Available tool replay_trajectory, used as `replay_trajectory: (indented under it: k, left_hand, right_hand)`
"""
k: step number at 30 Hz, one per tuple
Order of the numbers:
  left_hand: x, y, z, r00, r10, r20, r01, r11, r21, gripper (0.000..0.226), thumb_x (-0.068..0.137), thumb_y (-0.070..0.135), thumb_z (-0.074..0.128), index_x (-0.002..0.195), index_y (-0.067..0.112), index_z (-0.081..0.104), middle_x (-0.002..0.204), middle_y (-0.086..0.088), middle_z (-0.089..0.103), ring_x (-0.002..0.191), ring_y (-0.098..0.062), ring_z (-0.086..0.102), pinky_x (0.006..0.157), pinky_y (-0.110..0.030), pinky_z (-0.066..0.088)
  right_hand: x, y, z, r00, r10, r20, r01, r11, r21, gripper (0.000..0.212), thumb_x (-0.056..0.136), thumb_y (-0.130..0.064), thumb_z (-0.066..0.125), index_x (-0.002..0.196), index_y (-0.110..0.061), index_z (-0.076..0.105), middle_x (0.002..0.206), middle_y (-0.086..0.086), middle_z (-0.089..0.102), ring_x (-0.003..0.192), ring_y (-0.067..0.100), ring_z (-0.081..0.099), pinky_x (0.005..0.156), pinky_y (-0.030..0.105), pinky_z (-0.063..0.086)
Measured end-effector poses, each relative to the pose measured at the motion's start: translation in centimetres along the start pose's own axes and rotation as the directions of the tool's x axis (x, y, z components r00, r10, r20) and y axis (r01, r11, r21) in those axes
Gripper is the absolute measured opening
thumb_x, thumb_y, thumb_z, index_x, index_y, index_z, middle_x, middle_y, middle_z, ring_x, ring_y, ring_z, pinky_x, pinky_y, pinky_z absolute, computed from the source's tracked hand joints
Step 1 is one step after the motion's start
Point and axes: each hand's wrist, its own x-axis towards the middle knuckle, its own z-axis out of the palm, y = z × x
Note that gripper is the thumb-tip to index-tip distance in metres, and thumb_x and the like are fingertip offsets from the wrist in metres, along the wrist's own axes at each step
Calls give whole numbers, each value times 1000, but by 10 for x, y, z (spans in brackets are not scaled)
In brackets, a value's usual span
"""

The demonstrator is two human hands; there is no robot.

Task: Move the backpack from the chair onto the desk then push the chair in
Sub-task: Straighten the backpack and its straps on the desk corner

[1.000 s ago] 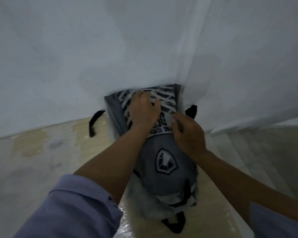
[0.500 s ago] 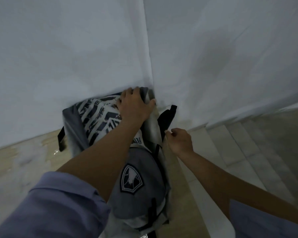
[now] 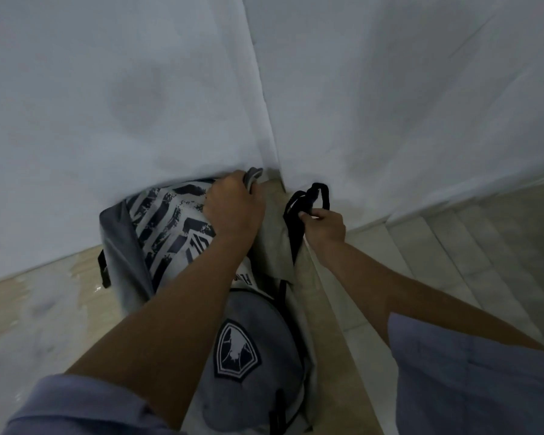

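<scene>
We find the backpack [image 3: 170,233] pressed into the corner where two white curtains [image 3: 139,105] meet, its far end touching the cloth, so nothing passes behind it. Our left hand [image 3: 233,208] sits at that top end and our right hand [image 3: 324,227] grips a black strap [image 3: 314,196] just beside the right curtain. Open counter [image 3: 38,309] lies to the pack's left; to its right only a narrow strip remains before the edge and the tiled floor [image 3: 453,262].
</scene>
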Motion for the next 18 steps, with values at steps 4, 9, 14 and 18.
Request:
replay_trajectory:
  k: [4,9,14,18]
  left_hand:
    - [-6,-9,-16,996,46,-76,-55,991,-118,28,95,27,61,70,14,62,64,2,60,56,-19,54,54,-29,36]
    - [-12,-22,-37,987,87,-135,-115,969,-218,26,96,24,63,74,10,67,62,0,60,55,-17,51,54,-26,26]
    - [-13,-26,-48,983,79,-165,-118,964,-238,21,96,27,63,82,14,72,66,6,59,60,-14,52,57,-25,29]
    - [-13,-26,-46,986,108,-131,-138,959,-246,21,96,28,62,83,14,71,69,5,62,62,-15,54,58,-27,33]
  right_hand:
    - [6,-14,11,995,-50,87,54,997,-46,34,94,-26,68,72,-1,76,74,15,72,68,22,62,65,29,48]
    - [11,-39,34,975,-43,220,72,989,-128,26,96,-24,65,96,-1,76,105,16,73,100,29,68,91,35,55]
    - [2,-65,55,931,101,352,-89,995,-52,44,101,-30,51,135,-3,56,130,15,64,113,32,64,99,40,55]
    - [-2,-74,69,924,75,375,-73,997,-20,71,88,-57,30,143,-17,50,146,11,53,126,32,55,110,47,45]
